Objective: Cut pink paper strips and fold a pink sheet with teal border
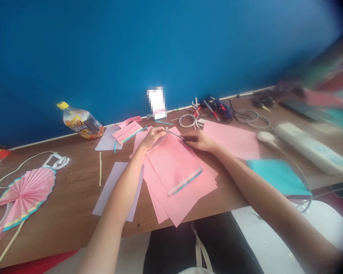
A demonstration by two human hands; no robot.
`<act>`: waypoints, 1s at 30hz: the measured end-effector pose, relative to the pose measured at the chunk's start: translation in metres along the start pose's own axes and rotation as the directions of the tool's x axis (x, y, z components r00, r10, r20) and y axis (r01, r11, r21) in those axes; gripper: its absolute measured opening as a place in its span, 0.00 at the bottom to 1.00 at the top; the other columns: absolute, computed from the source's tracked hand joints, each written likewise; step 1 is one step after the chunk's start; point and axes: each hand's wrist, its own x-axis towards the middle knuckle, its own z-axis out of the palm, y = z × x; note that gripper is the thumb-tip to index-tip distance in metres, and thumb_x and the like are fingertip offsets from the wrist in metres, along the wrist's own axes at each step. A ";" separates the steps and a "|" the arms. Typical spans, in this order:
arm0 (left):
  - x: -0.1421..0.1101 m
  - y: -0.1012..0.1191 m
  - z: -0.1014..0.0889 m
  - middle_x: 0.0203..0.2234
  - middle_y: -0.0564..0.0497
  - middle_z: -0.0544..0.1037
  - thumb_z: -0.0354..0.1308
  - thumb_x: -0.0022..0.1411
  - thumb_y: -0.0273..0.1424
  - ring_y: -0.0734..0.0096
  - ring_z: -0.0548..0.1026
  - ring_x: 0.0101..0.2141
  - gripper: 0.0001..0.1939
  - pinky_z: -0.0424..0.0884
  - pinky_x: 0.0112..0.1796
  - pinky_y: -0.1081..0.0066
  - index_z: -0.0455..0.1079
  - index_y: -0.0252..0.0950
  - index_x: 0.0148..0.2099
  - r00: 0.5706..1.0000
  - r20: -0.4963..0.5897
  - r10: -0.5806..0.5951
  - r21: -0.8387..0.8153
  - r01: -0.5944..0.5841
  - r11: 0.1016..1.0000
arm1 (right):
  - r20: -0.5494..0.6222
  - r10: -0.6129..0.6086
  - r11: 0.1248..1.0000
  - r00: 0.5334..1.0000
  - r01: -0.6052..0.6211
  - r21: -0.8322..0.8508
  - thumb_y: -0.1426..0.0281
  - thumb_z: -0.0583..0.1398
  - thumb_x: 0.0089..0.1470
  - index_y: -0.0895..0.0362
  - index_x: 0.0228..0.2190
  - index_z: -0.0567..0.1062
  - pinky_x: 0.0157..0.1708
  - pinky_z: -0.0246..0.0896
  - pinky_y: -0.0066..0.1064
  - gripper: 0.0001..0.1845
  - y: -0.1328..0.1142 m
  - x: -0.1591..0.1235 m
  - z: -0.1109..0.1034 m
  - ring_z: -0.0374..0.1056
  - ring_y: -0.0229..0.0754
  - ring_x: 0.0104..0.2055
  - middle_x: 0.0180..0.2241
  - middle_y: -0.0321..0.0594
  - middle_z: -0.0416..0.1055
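Observation:
A pink paper sheet (175, 163) with a white-and-blue strip (185, 182) along its near edge lies over several other pink sheets. My left hand (154, 137) is closed, fingers pinching the far left end of this sheet. In my right hand (198, 140) is a pair of scissors (173, 132), its slim metal blades pointing left along the sheet's far edge, with the tip close to my left fingertips. The scissors' handles are mostly hidden by my fingers, so how far the blades are apart cannot be made out.
A pleated pink paper fan (28, 194) lies left, a plastic bottle (81, 121) behind it. Folded pink paper (127, 131) and lilac sheets (110, 188) lie nearer. Tape rolls (187, 121), a teal sheet (277, 177) and a white power strip (311, 146) are right.

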 end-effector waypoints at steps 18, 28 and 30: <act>0.002 -0.003 -0.002 0.29 0.51 0.77 0.59 0.52 0.37 0.66 0.69 0.36 0.11 0.65 0.43 0.67 0.76 0.34 0.30 0.999 -0.050 0.000 0.061 0.003 0.998 | -0.021 -0.037 0.997 0.999 0.036 -0.067 0.68 0.63 0.50 0.58 0.47 0.78 0.39 0.69 0.34 0.21 0.005 0.000 0.000 0.72 0.44 0.35 0.34 0.41 0.78; -0.002 0.004 0.000 0.32 0.50 0.79 0.59 0.54 0.40 0.64 0.72 0.38 0.13 0.65 0.47 0.66 0.76 0.35 0.31 0.999 -0.043 0.003 0.073 0.000 0.997 | -0.074 -0.026 1.000 0.997 0.026 -0.004 0.67 0.62 0.51 0.58 0.48 0.77 0.41 0.69 0.35 0.21 0.006 0.001 -0.001 0.73 0.45 0.38 0.38 0.42 0.78; -0.003 0.006 0.000 0.32 0.50 0.79 0.59 0.55 0.40 0.64 0.72 0.39 0.13 0.64 0.48 0.66 0.76 0.35 0.32 0.999 -0.033 0.013 0.064 -0.011 0.998 | -0.047 -0.020 1.000 0.999 0.019 -0.009 0.67 0.63 0.50 0.59 0.47 0.78 0.39 0.69 0.34 0.21 0.006 0.001 -0.001 0.72 0.45 0.36 0.35 0.42 0.78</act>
